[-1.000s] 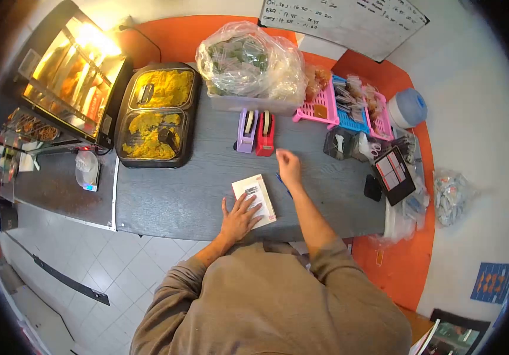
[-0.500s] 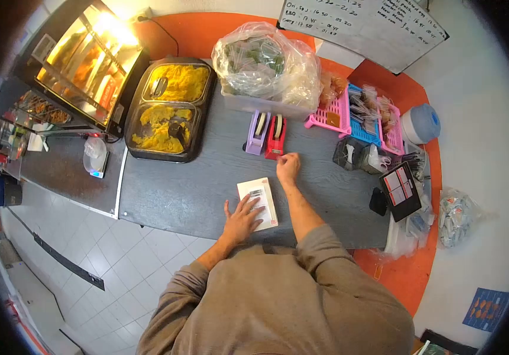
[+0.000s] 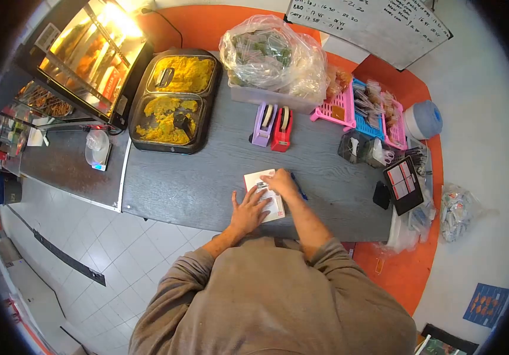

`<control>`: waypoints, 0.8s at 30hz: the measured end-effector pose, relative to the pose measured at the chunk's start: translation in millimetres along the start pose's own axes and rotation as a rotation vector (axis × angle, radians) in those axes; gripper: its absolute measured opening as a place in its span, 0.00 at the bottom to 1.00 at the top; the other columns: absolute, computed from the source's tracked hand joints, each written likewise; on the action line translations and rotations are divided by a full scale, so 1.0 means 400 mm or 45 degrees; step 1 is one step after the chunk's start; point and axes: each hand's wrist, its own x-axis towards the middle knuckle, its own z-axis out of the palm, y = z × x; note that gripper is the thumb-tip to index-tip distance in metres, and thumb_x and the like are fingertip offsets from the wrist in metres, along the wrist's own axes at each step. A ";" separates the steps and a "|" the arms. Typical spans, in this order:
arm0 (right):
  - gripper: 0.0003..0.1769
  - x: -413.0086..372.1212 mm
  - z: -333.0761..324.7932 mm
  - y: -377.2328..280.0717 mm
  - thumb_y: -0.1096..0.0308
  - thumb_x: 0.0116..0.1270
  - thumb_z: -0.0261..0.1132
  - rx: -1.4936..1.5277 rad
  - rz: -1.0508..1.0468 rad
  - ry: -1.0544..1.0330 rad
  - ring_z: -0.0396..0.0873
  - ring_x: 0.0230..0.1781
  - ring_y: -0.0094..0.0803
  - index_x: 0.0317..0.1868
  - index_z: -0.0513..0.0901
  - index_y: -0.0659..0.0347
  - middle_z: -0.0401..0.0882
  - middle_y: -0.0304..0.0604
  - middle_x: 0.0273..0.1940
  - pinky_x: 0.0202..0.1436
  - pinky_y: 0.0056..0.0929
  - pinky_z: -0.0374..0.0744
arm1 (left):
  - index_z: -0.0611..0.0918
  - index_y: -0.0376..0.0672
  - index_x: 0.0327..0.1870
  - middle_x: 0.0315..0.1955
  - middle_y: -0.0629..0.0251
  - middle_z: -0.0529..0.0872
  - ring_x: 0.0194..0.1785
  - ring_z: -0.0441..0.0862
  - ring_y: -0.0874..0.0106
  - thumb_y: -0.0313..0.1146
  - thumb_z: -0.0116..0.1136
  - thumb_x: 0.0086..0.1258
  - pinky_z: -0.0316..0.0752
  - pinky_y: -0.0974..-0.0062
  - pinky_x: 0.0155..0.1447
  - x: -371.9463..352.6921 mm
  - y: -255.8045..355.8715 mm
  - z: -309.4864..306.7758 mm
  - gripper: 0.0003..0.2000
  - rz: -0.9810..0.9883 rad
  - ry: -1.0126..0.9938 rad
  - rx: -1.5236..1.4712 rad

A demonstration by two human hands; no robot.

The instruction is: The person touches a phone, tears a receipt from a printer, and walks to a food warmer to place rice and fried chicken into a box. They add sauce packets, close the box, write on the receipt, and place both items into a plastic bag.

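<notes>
The left hand (image 3: 248, 213) lies flat with fingers spread, pressing down on the near half of the white packet (image 3: 264, 188) and gripping nothing. The right hand (image 3: 281, 182) rests on the packet's far right corner with fingers curled. Whether it pinches the edge or only presses on it cannot be told.

The packet lies flat on the grey counter (image 3: 177, 183), with its near edge close to the counter's front edge at 6 o'clock. A blue pen (image 3: 299, 188) lies just beside it at 3 o'clock, partly under the right hand.

At 12 o'clock stand a purple tape dispenser (image 3: 263, 124) and a red tape dispenser (image 3: 281, 128), side by side, with bare counter between them and the packet. The widest open stretch of counter runs toward 9 o'clock.

The food warmer (image 3: 174, 100) sits at 10 o'clock, well apart. Pink and blue baskets (image 3: 364, 109) line the back at 2 o'clock. A black device (image 3: 402, 183) sits near the counter's right end at 3 o'clock.
</notes>
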 end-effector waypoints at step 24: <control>0.08 0.216 0.008 0.070 0.68 0.55 0.70 0.221 -0.574 1.178 0.77 0.27 0.51 0.28 0.86 0.65 0.80 0.52 0.31 0.42 0.44 0.76 | 0.67 0.70 0.72 0.77 0.58 0.48 0.78 0.40 0.43 0.64 0.73 0.41 0.40 0.28 0.69 0.018 -0.039 -0.015 0.49 -0.313 -0.037 -0.136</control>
